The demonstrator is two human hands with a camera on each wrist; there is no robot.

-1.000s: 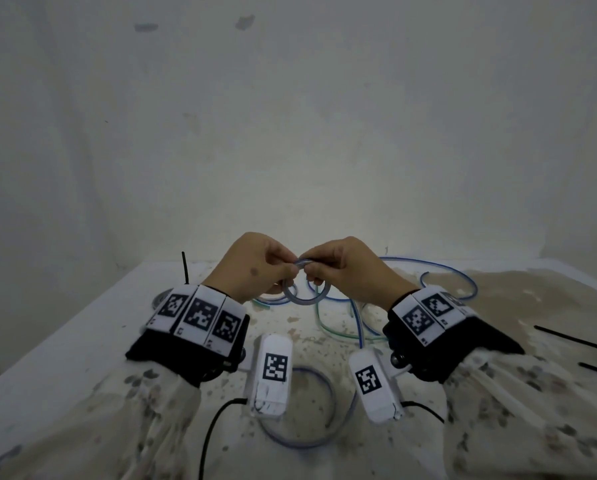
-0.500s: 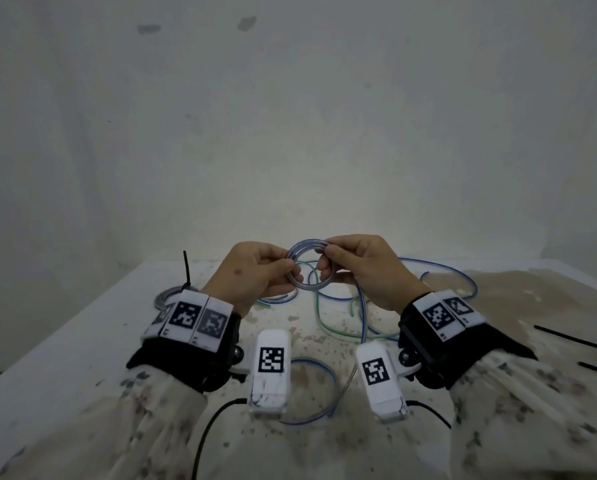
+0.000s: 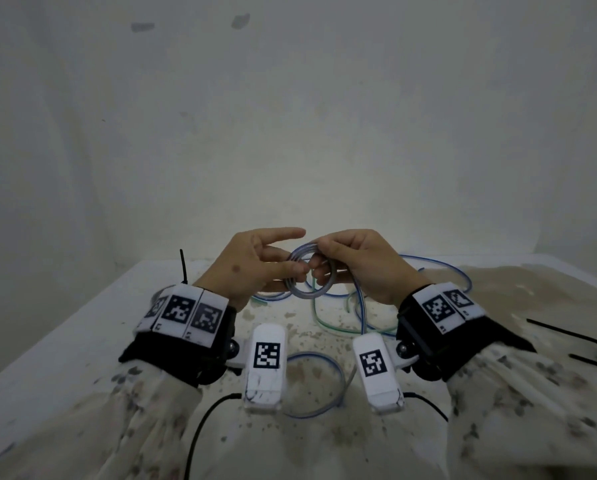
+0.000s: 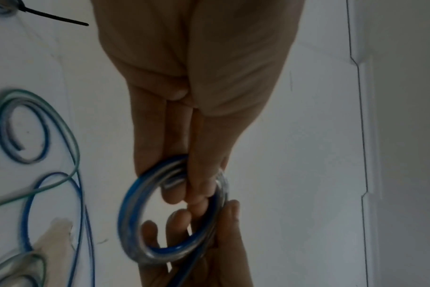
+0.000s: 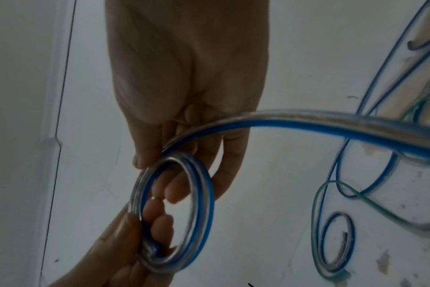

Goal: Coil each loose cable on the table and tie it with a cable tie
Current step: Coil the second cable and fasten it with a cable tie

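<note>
Hands, pair: both on one small coil of clear-and-blue cable (image 3: 309, 271), held up above the table (image 3: 82, 341).
Left hand (image 3: 255, 263): thumb and lower fingers pinching the coil's left side, index finger straight. Right hand (image 3: 362, 261): fingers curled round its right side. Uncoiled cable tail (image 5: 331, 124) runs down to the tabletop; black cable tie (image 3: 184, 266) stands at the far left.
</note>
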